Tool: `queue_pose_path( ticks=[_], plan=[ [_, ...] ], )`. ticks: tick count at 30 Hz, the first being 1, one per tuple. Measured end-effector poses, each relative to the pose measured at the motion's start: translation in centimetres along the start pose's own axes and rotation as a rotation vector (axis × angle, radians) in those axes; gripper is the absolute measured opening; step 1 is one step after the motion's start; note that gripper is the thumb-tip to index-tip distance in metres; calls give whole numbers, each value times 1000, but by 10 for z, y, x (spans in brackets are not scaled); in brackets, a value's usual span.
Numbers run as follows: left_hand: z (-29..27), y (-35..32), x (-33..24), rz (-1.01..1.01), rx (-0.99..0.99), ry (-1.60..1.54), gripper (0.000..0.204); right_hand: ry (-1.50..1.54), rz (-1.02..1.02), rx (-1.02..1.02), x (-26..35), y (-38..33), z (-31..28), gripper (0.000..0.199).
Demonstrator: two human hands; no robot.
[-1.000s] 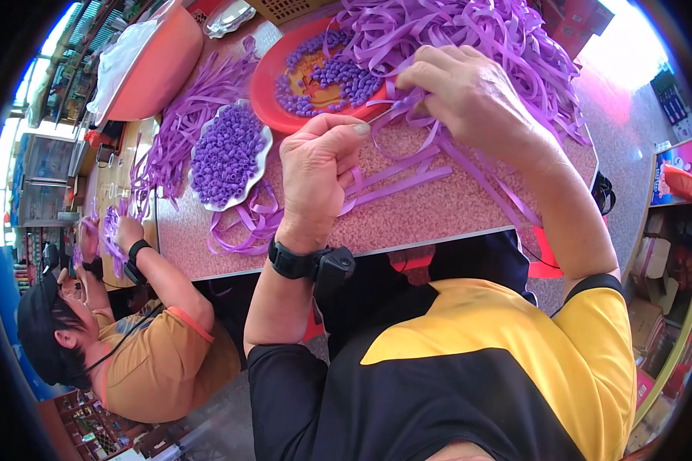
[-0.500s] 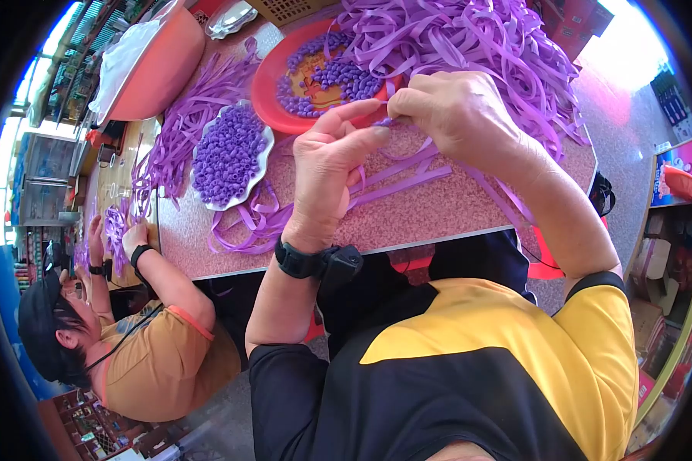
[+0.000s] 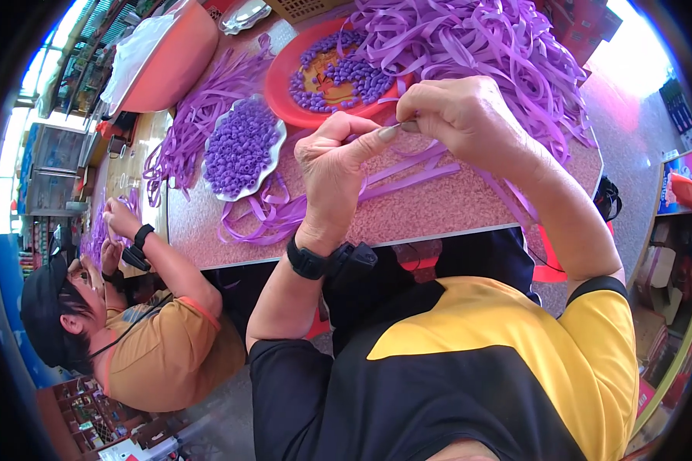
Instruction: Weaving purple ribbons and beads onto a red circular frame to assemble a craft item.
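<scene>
Over the pink table [image 3: 438, 207]: fingertips together

Head view: your left hand [image 3: 334, 165] pinches closed, your right hand [image 3: 465, 111] likewise; anything between fingertips too small to tell. Purple beads [image 3: 242, 146] in a white dish [image 3: 280, 146], left; purple ribbons [image 3: 477, 38] heaped beyond your right hand.

Near the center of the frame, the left hand [image 3: 332, 165] and the right hand [image 3: 465, 114] come together at the fingertips, what they grip too small to tell, above loose purple ribbon strands [image 3: 415, 163] on a pinkish table [image 3: 207, 229]. Left of them sits a scalloped white dish [image 3: 276, 159] of purple beads [image 3: 241, 150]; at upper center, a red plate [image 3: 277, 81] holding more beads adjoins a large ribbon heap [image 3: 477, 46], while a co-worker [image 3: 165, 349] occupies the lower left.
</scene>
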State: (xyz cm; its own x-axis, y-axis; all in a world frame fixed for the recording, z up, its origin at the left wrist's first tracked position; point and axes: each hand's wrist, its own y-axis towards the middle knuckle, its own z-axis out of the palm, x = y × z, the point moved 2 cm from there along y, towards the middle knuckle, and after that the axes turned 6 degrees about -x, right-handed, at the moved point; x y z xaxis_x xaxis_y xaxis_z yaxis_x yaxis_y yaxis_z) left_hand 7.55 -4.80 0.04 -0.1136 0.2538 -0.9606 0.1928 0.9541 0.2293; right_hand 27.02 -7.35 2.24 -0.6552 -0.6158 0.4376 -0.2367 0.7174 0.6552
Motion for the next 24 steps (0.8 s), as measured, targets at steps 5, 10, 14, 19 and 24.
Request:
queue_pose_path(
  ticks=[5,10,14,19,24],
  plan=[
    [-11,-8,-3,83,16,96,16,48,28,75,3,-1,4,11],
    [-6,-14,-10,-6,1,-28,17,48,19,56,2,-1,4,11],
    [-6,-13,-6,50,-7,16,15,39,0,30,3,-2,4,11],
    [-25,-10,3,108,-37,54,10,33,91,64,-1,1,-6,12],
    [-88,-13,9,35,-323,284,3,-113,433,-12,-36,9,-34,8]
  ],
)
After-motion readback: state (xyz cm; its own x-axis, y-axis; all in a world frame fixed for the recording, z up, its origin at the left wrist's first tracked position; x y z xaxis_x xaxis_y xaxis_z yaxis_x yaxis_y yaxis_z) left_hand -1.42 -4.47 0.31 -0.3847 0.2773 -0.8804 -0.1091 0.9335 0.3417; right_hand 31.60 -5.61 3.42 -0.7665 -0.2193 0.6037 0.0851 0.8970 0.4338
